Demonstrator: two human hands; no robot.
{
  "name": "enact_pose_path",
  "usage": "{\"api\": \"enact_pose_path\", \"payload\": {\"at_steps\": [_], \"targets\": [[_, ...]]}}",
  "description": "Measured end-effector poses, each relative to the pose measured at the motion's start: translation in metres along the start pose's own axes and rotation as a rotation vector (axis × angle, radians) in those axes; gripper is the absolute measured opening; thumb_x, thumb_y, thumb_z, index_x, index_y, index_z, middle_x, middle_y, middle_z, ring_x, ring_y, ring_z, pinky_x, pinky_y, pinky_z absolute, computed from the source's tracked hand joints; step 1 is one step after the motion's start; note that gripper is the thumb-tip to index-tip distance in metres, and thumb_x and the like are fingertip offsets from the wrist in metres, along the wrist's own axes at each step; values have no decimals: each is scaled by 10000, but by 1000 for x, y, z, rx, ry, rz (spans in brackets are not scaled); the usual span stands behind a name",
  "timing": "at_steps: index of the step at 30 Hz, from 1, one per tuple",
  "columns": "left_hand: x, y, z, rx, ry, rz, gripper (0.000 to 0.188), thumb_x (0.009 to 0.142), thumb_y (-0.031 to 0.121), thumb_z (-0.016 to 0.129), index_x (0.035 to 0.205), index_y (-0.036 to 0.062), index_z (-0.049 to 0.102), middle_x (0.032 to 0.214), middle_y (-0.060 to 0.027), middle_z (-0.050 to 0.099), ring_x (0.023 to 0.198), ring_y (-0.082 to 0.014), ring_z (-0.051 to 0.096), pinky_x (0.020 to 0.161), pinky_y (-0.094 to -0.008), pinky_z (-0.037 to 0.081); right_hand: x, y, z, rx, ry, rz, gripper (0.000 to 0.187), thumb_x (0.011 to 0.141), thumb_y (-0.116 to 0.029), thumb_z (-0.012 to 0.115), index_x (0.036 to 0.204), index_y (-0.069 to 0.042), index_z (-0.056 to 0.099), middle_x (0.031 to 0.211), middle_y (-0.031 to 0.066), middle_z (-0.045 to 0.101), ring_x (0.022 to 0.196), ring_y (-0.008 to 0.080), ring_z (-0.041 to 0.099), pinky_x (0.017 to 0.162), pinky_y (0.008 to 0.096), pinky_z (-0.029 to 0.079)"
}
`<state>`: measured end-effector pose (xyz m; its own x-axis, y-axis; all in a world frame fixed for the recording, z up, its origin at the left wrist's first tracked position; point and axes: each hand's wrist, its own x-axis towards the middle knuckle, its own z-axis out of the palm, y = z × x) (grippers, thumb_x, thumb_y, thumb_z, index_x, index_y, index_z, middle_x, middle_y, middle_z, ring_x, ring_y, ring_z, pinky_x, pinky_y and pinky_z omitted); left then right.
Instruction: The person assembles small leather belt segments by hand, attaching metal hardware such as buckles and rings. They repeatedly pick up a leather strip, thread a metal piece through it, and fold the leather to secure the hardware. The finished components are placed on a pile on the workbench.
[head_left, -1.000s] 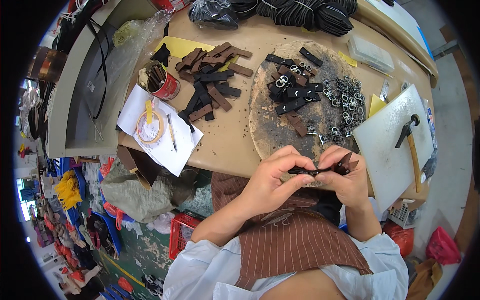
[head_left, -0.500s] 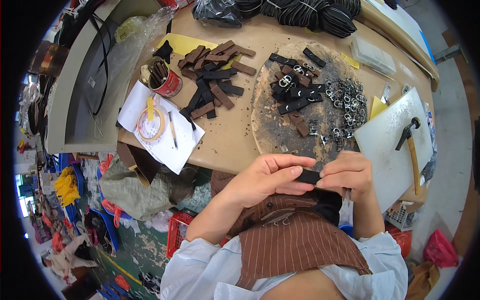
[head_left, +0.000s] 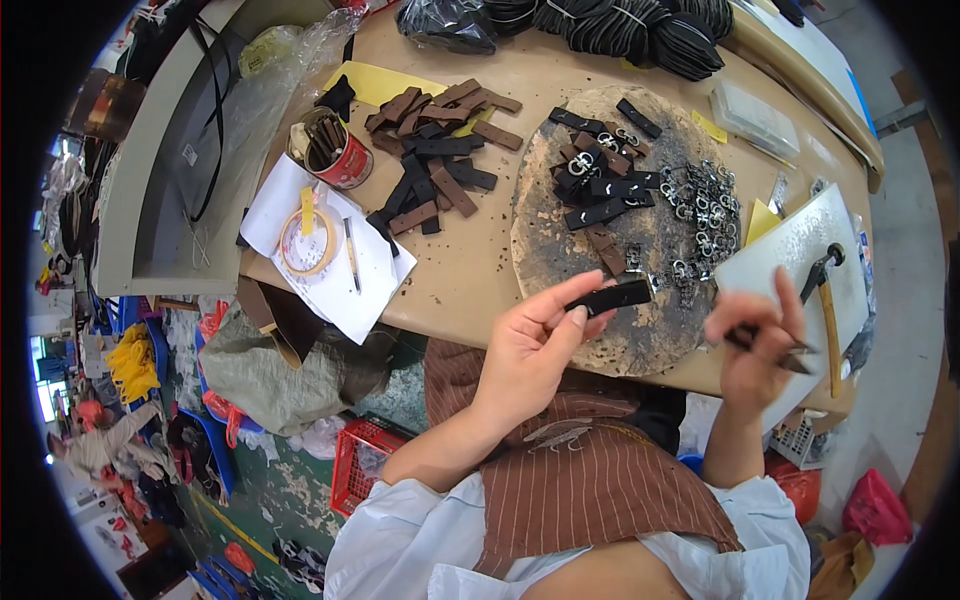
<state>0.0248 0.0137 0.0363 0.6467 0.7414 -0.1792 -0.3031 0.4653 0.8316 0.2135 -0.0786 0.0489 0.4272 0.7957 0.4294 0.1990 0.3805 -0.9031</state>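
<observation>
"Over the near edge of the counter [head_left: 455,290], what gets logged first?"

"Left hand [head_left: 540,350]: thumb and fingers pinched nearly together on one end of a black strip [head_left: 625,295]. Free end points right, above the near part of the round block [head_left: 540,220]; height over it cannot be judged."

"And the right hand [head_left: 757,340]?"

"Blurred. One finger raised, the others curled around a dark object [head_left: 742,336], kind unclear, pointed end to the right. Block surface shows between the hands, so they have side room."

"Edges near them?"

"Block's near rim lies close to the counter's front edge. Right hand overlaps the lower left edge of a white board [head_left: 785,250], which bears a hammer [head_left: 827,315]."

"Left side?"

"White paper [head_left: 375,285] overhangs the counter's front edge, a pen [head_left: 351,255] on it. Brown surface runs from the paper to the block: widest open stretch."

"Farther back?"

"Block's right half: metal fittings [head_left: 710,210], crowded. Beside them, finished-looking black and brown pieces [head_left: 610,188]. Left, across a narrow brown gap, loose strips [head_left: 440,150], next to a red tin [head_left: 352,165]. Farthest: black cord bundles [head_left: 610,30] along the back."
</observation>
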Motion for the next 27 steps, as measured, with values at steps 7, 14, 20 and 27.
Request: {"api": "enact_pose_path", "payload": {"at_steps": [7, 14, 20, 27], "targets": [[-4, -2, 8, -37, -2, 61, 352, 923, 24, 399, 1272, -18, 428, 1236, -161, 508, 1089, -210, 538, 949, -340, 438, -6, -13, 29, -434, -426, 294, 297, 826, -265, 621, 930, 6, 559, 680, 125, 587, 558, 229, 592, 496, 284, 438], [-5, -5, 10, -58, -40, 123, 377, 926, 14, 401, 1298, -41, 384, 1266, -160, 485, 1117, -165, 499, 951, -272, 401, -1, -15, 43, -601, -437, 144, 201, 821, -158, 621, 916, 5, 551, 744, 172, 605, 635, 335, 609, 532, 363, 472], [-5, -6, 10, 35, -50, 140, 363, 924, 7, 405, 1284, -40, 414, 1251, -135, 504, 1073, -114, 497, 901, -236, 401, -1, -13, 42, -632, -440, 104, 197, 828, -160, 611, 917, 5, 549, 738, 180, 603, 642, 352, 603, 526, 376, 471], [-5, -2, 0, 432, -192, 242, 343, 910, -30, 403, 1246, -26, 468, 1195, -146, 553, 988, -112, 557, 812, -219, 443, -3, -11, 25, 53, -610, 898, 260, 881, -237, 539, 863, 23, 539, 601, 124, 538, 520, 180, 554, 456, 304, 411]]}}
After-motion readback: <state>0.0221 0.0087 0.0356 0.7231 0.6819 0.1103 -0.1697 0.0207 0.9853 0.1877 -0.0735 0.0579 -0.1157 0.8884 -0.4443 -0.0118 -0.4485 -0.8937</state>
